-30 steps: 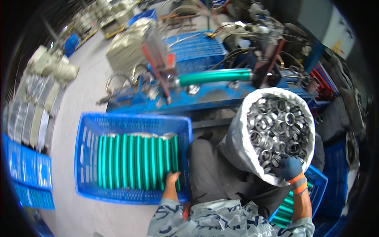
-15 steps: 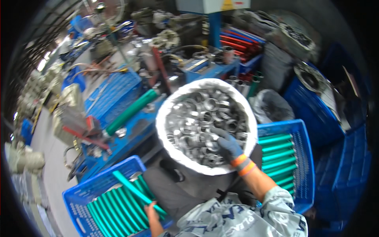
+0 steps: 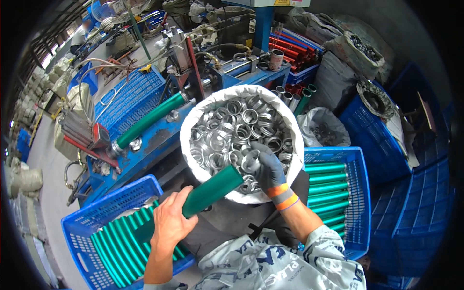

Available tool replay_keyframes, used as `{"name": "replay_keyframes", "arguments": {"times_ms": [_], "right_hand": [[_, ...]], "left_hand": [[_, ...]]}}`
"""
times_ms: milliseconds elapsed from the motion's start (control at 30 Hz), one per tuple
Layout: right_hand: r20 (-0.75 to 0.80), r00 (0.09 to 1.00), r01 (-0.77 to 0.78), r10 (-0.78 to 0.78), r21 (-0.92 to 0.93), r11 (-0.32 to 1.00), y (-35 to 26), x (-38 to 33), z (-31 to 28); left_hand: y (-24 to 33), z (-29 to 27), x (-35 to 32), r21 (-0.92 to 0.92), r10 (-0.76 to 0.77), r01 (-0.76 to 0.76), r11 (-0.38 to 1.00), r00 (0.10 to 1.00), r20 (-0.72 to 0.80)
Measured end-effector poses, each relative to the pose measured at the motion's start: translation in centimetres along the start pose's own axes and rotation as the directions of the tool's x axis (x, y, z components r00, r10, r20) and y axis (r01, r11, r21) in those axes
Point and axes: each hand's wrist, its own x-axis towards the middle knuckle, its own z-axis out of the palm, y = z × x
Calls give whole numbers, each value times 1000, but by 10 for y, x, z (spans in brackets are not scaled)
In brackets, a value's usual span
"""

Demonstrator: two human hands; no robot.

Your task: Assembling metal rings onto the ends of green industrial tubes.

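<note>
My bare left hand point(image 3: 171, 217) is wrapped round a green tube point(image 3: 212, 191), which points up and to the right over the near rim of a white-lined bucket point(image 3: 189, 164). My right hand point(image 3: 271, 169), in a grey glove with an orange cuff, pinches a silver threaded metal ring point(image 3: 250, 162) just beyond the tube's far end. Ring and tube look close but apart. Many similar rings point(image 3: 242, 130) fill the bucket. On the left, a blue crate point(image 3: 72, 227) holds a row of green tubes point(image 3: 118, 246).
Another blue crate point(image 3: 363, 193) of green tubes stands right of the bucket. Ahead is a blue workbench point(image 3: 159, 137) with a green tube point(image 3: 150, 121) clamped in a machine. Red tubes point(image 3: 290, 50) lie behind it. Stacked blue crates point(image 3: 420, 208) rise at the right.
My left hand has lifted a green tube out of the left crate and brought it up to the bucket. My right hand has drawn slightly left with a ring in its fingers.
</note>
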Motion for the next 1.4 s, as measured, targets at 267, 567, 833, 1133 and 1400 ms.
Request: {"name": "replay_keyframes", "arguments": {"times_ms": [267,567,833,1133,1400], "right_hand": [[228,973,104,30,-552,827,-7,-17,29],[407,914,335,4,-757,561,-1,-21,29],[363,923,215,127,-762,611,0,-1,33],[460,886,330,-55,-711,-621,-7,125,-32],[409,907,323,-98,-827,-461,5,114,-31]], "left_hand": [[-1,6,-7,-4,24,-24,1000,998,63],[-14,20,-9,-25,17,-15,1000,997,81],[-23,31,-9,-4,-17,17,1000,1000,26],[-56,4,-31,-752,-249,9,659,946,-207],[-52,41,-38,-942,-649,-317,-106,740,-176]]}}
